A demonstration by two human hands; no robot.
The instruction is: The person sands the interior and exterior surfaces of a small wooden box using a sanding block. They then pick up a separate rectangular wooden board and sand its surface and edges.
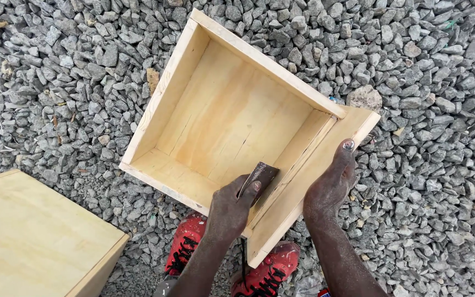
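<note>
The left hand (pixel 231 208) is closed on a dark piece of sandpaper (pixel 259 175), pressing it against the inner wall of the wooden box (pixel 232 115) just beyond the fingertips. The right hand (pixel 331 187) lies flat along the box's outer board, fingers extended, gripping nothing. Red shoes (pixel 188 245) stand on gravel (pixel 430 137) below both wrists.

head view | looks steeply down, close over wooden box (pixel 232 115) | gravel ground (pixel 430 165) around

Pale wood box (pixel 232 115) — grey gravel (pixel 424 110) — red shoes (pixel 185 247).
</note>
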